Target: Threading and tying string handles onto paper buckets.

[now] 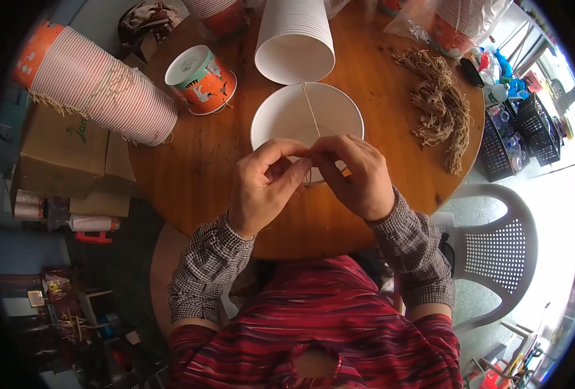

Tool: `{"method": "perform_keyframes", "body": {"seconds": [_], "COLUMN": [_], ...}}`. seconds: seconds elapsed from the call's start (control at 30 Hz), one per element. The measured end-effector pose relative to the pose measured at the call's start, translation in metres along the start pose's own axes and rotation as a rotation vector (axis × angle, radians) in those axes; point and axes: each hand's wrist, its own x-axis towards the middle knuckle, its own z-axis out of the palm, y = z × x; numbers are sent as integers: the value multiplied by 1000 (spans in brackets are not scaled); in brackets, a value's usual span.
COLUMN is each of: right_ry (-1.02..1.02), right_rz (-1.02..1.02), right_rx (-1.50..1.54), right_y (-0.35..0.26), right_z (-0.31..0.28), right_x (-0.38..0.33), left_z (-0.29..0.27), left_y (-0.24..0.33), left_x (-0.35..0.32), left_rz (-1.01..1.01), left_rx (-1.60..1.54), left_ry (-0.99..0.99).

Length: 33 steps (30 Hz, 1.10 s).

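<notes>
A round paper bucket [278, 117] with a white inside stands on the table in front of me, its open mouth facing up. A thin tan string [311, 110] runs from its far rim across the opening to my fingertips. Above the near rim, my left hand [265, 185] and my right hand [360, 174] meet, thumbs and forefingers pinched together on the string. A short piece of string hangs below my fingers near the bucket's near edge; whether a knot is there is hidden by the fingertips.
Beyond the bucket lies a stack of white buckets [295, 39]. An orange-and-green bucket [211, 89] stands upside down to the left, near a long leaning stack [99, 84]. A bundle of strings [438, 104] lies right on the wooden table [235, 235]. A plastic chair [495, 253] stands lower right.
</notes>
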Motion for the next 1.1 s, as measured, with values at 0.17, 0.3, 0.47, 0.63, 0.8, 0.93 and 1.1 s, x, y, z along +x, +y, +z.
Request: {"method": "perform_keyframes", "body": {"seconds": [0.17, 0.3, 0.47, 0.63, 0.8, 0.93, 1.1], "right_ry": [-18, -15, -16, -37, -91, -194, -324], "right_rz": [-32, 193, 441, 434, 392, 366, 319], "right_rx": [-28, 130, 373, 468, 289, 178, 110], "right_y": [0, -12, -16, -10, -14, -15, -16], "right_z": [0, 4, -1, -4, -11, -18, -25], "right_x": [-3, -5, 1, 4, 6, 11, 19], "left_z": [1, -3, -11, -11, -6, -4, -6], "left_y": [7, 0, -9, 7, 0, 2, -4], "left_x": [3, 0, -13, -2, 0, -1, -3], "left_rz": [16, -48, 308, -100, -173, -265, -251], "left_rx": [15, -141, -81, -178, -138, -148, -222], "left_ry": [77, 72, -107, -50, -192, -214, -186]}}
